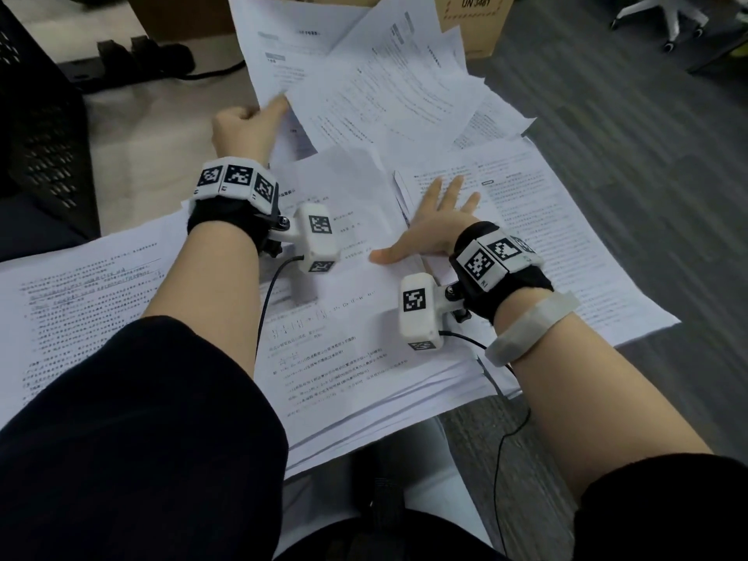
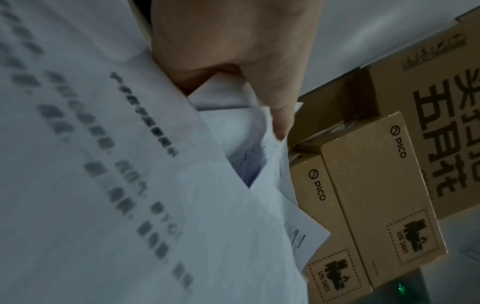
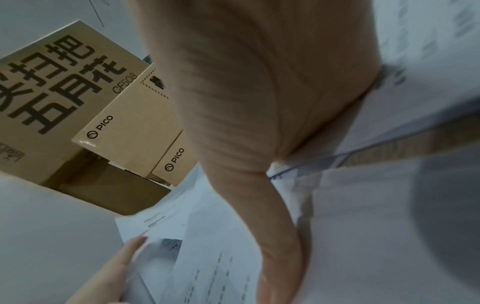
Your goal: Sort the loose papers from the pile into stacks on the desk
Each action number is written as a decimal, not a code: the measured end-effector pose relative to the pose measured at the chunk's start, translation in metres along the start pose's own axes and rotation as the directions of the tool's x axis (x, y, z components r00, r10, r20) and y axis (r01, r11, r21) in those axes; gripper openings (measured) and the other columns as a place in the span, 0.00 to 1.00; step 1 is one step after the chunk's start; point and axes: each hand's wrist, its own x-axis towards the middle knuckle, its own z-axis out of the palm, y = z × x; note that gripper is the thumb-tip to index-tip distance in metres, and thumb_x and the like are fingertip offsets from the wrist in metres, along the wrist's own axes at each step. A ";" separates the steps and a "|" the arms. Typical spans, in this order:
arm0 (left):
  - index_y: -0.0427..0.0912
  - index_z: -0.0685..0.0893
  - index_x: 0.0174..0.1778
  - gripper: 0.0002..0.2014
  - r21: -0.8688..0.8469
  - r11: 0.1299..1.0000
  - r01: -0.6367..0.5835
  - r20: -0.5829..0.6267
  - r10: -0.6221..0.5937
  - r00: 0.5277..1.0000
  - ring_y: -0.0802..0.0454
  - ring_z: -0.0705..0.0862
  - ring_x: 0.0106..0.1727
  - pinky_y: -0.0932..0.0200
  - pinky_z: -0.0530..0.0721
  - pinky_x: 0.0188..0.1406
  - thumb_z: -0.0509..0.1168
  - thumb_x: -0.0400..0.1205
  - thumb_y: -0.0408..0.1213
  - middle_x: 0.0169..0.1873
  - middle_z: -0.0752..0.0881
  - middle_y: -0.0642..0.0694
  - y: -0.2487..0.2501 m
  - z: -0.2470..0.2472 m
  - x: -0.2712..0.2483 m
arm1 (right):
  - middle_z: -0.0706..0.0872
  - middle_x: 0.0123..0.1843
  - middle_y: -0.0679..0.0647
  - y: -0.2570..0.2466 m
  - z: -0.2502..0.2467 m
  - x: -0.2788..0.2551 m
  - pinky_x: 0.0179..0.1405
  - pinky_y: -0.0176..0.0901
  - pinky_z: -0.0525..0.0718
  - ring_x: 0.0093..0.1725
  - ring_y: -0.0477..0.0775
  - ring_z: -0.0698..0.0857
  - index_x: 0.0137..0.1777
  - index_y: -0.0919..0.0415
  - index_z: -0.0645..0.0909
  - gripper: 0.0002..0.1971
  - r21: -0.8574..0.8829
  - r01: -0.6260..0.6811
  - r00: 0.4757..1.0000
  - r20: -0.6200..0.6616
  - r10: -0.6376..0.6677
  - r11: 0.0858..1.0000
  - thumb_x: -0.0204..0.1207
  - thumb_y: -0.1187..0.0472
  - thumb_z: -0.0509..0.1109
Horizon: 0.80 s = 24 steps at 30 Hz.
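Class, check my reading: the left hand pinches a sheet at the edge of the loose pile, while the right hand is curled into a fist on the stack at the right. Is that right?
One detail is wrong. The right hand is not a fist: the head view shows it lying flat with fingers spread on the stack at the right. The left hand does pinch a sheet at the edge of the loose pile.

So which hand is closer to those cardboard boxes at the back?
Left. The left hand pinches a sheet in the loose pile just before the cardboard boxes; the right hand lies flat on a nearer stack.
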 end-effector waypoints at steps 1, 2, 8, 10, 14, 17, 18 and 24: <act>0.43 0.80 0.36 0.19 -0.059 0.998 0.022 0.011 -0.022 1.000 0.49 0.77 0.37 0.64 0.76 0.35 0.73 0.69 0.57 0.33 0.80 0.49 0.004 0.000 0.000 | 0.22 0.79 0.67 0.000 0.000 0.002 0.75 0.81 0.41 0.77 0.79 0.26 0.78 0.65 0.23 0.75 -0.006 0.002 1.000 0.001 -0.002 1.000 0.54 0.22 0.70; 0.44 0.80 0.42 0.22 -0.117 0.992 0.055 0.043 -0.050 0.998 0.49 0.82 0.42 0.63 0.81 0.43 0.70 0.69 0.60 0.39 0.83 0.50 0.008 0.000 0.001 | 0.22 0.79 0.67 0.000 0.000 0.002 0.74 0.81 0.41 0.77 0.79 0.26 0.78 0.66 0.23 0.75 -0.013 0.005 1.000 0.002 -0.005 1.000 0.53 0.22 0.70; 0.36 0.82 0.58 0.18 0.090 0.996 -0.020 0.199 0.002 0.980 0.60 0.83 0.45 0.76 0.77 0.26 0.74 0.75 0.38 0.54 0.84 0.52 0.012 0.008 0.001 | 0.21 0.78 0.68 0.001 0.000 0.002 0.74 0.81 0.41 0.76 0.79 0.26 0.78 0.66 0.22 0.75 0.012 0.002 1.000 0.008 -0.002 1.000 0.54 0.22 0.70; 0.32 0.81 0.58 0.16 0.170 0.985 -0.038 0.200 0.003 0.980 0.57 0.83 0.45 0.76 0.79 0.22 0.72 0.75 0.29 0.54 0.84 0.48 0.009 0.013 0.002 | 0.21 0.78 0.69 0.001 0.000 0.002 0.74 0.82 0.41 0.76 0.79 0.26 0.78 0.66 0.22 0.75 0.009 0.000 1.000 0.012 0.000 1.000 0.54 0.23 0.71; 0.32 0.81 0.59 0.18 0.282 0.957 -0.064 0.097 0.038 0.995 0.50 0.84 0.58 0.63 0.82 0.54 0.71 0.74 0.33 0.59 0.85 0.44 0.005 0.017 0.006 | 0.21 0.78 0.69 0.000 0.000 0.001 0.74 0.81 0.41 0.76 0.79 0.26 0.78 0.66 0.22 0.75 0.020 -0.004 1.000 0.008 0.004 1.000 0.54 0.24 0.72; 0.39 0.83 0.45 0.08 0.265 0.958 -0.106 0.056 0.095 0.994 0.50 0.85 0.56 0.62 0.82 0.54 0.72 0.73 0.35 0.51 0.86 0.47 0.009 0.016 0.003 | 0.21 0.78 0.68 0.000 0.000 0.001 0.74 0.81 0.41 0.76 0.79 0.25 0.78 0.65 0.21 0.76 0.020 -0.005 1.000 0.001 0.005 1.000 0.54 0.23 0.72; 0.38 0.84 0.48 0.11 0.241 0.963 -0.121 0.062 0.110 0.992 0.51 0.86 0.55 0.61 0.83 0.55 0.72 0.71 0.36 0.50 0.86 0.48 0.011 0.015 0.002 | 0.20 0.78 0.68 -0.001 0.000 0.001 0.74 0.82 0.40 0.76 0.79 0.25 0.78 0.65 0.21 0.76 0.019 -0.004 1.000 0.001 0.004 1.000 0.53 0.23 0.72; 0.36 0.85 0.52 0.13 0.029 0.976 -0.215 0.059 0.213 0.975 0.53 0.86 0.53 0.59 0.85 0.57 0.72 0.73 0.32 0.49 0.86 0.46 0.023 0.009 -0.016 | 0.21 0.79 0.65 0.001 0.002 -0.004 0.73 0.83 0.39 0.77 0.76 0.25 0.78 0.63 0.21 0.75 0.058 -0.013 1.000 -0.024 0.015 0.998 0.54 0.25 0.73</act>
